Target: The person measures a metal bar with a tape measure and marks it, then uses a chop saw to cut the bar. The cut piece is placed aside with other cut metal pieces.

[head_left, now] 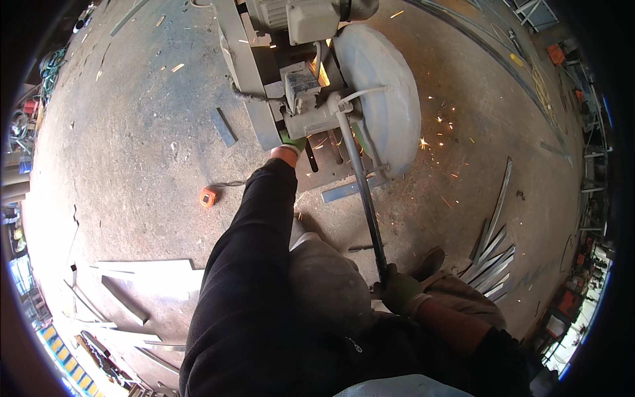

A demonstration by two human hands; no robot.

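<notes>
A large grey cut-off saw stands on the floor ahead, its round blade guard on the right side. From the saw head a long dark lever slopes down toward me. My right hand, in a green glove, is closed around the lever's near end. My left hand, also gloved in green, reaches in at the left of the saw, beneath its head. The machine hides its fingers and anything they touch. Orange sparks fly out to the right of the guard. A flat metal bar juts out below the saw.
An orange tape measure lies on the concrete floor at left. Several metal strips are piled at the lower right, with more metal pieces at the lower left. A short dark bar rests left of the saw. Cables run along the right.
</notes>
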